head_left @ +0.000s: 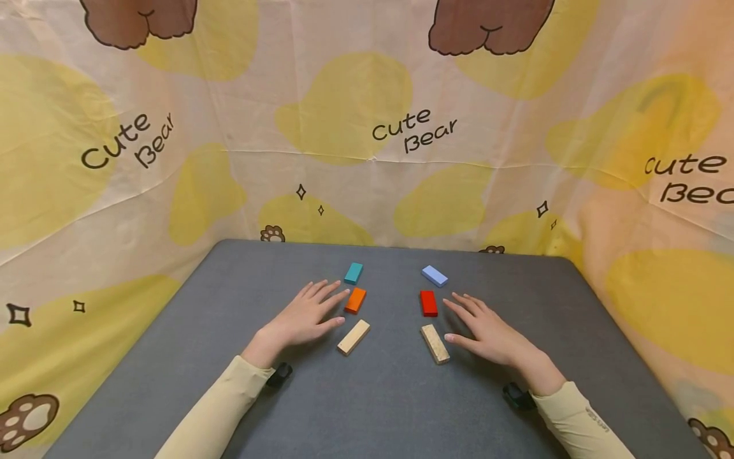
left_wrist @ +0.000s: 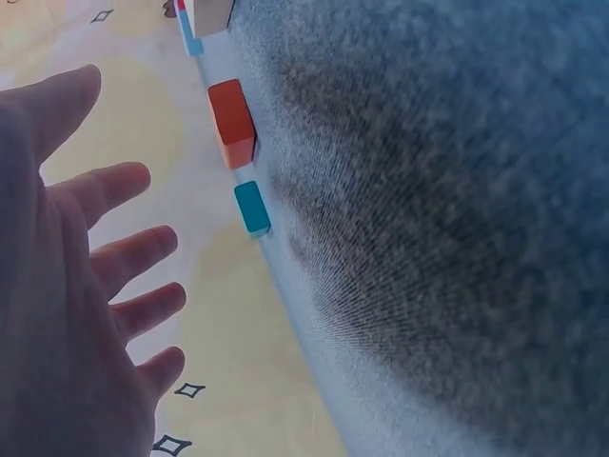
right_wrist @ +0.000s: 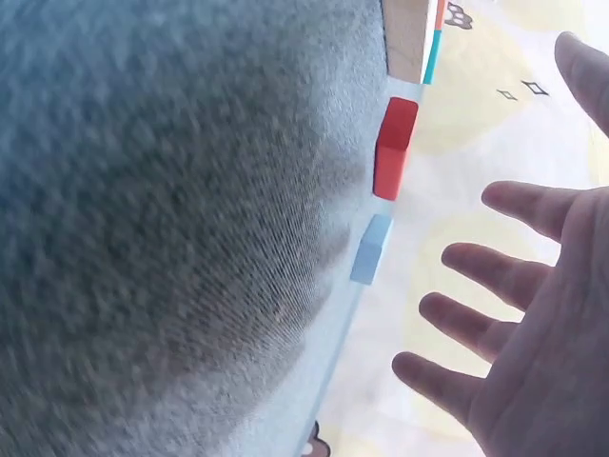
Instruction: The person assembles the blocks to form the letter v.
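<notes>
Two columns of small rectangular blocks lie between the hands in the head view. On the left are a teal block [head_left: 353,273], an orange block [head_left: 355,300] and a plain wooden block [head_left: 353,337]. The right column has a light blue block [head_left: 434,276], a red block [head_left: 429,303] and a speckled wooden block [head_left: 435,344]. My left hand [head_left: 306,313], fingers spread and holding nothing, is left of the orange block. Fingers apart, my right hand [head_left: 490,331] hovers just right of the red and speckled blocks, also holding nothing. Both wrist views show the fingers clear of every block.
The blocks lie on a dark grey table [head_left: 390,408]. A printed cloth [head_left: 344,108] with yellow patches and bear drawings hangs behind it and along both sides. A small black device [head_left: 279,375] sits under the left wrist, another [head_left: 518,396] under the right.
</notes>
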A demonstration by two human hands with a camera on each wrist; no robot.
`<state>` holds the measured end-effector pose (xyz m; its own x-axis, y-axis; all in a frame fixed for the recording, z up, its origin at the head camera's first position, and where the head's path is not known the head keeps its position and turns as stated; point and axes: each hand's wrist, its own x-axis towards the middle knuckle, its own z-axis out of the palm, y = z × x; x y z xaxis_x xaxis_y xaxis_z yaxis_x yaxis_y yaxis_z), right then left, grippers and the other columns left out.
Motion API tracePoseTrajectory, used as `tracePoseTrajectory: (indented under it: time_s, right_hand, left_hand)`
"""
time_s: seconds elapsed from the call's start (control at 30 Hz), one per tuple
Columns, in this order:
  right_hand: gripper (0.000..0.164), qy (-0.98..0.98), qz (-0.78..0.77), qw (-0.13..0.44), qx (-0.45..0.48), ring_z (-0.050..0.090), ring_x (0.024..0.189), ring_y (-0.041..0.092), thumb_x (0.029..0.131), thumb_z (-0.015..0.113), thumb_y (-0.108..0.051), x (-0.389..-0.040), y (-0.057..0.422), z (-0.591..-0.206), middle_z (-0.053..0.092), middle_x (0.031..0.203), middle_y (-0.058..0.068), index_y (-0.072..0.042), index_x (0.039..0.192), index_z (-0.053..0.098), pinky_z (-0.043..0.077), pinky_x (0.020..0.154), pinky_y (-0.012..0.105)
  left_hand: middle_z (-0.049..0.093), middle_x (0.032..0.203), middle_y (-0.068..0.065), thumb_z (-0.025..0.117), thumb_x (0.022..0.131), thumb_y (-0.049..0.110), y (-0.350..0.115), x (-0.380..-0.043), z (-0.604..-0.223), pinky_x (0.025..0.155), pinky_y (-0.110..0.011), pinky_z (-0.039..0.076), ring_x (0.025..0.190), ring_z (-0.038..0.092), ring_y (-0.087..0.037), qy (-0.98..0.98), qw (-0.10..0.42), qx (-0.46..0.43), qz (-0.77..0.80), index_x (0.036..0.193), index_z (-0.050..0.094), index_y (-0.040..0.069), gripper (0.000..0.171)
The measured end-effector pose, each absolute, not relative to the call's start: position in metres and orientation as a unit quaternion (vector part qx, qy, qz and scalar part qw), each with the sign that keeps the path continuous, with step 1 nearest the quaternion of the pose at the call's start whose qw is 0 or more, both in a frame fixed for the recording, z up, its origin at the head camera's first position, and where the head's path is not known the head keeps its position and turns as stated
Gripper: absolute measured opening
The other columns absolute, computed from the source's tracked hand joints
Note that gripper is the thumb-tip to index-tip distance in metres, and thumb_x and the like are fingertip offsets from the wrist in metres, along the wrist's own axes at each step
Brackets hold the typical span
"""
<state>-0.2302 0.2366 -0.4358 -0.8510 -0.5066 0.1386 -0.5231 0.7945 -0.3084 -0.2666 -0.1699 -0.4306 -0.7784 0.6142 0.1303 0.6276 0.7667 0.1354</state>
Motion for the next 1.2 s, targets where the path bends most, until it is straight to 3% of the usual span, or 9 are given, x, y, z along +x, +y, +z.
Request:
tracePoseTrajectory:
  time_s: [0.83, 1.2]
  right_hand:
    - [0.078, -0.924, 0.228, 0.011, 0.307, 0.038, 0.132, 0.028, 0.084, 0.063, -0.056, -0.229, 0.222, -0.439, 0.037, 0.148, 0.008, -0.015, 0.146, 0.039, 0.038, 0.102, 0.054]
    - [0.077, -0.921, 0.258, -0.035, 0.291, 0.041, 0.130, 0.029, 0.082, 0.067, -0.052, -0.227, 0.220, -0.439, 0.042, 0.143, 0.009, -0.016, 0.144, 0.040, 0.039, 0.102, 0.055]
  left_hand:
    - [0.033, 0.153, -0.006, 0.049, 0.095, 0.050, -0.162, -0.263, -0.435, 0.112, -0.051, 0.026, 0.140, 0.030, -0.031, -0.926, 0.023, -0.359, -0.116, 0.147, 0.036, 0.019, 0.062]
    - [0.039, 0.149, -0.005, 0.050, 0.092, 0.055, -0.160, -0.263, -0.439, 0.108, -0.049, 0.033, 0.136, 0.037, -0.027, -0.918, 0.018, -0.366, -0.149, 0.146, 0.038, 0.020, 0.066]
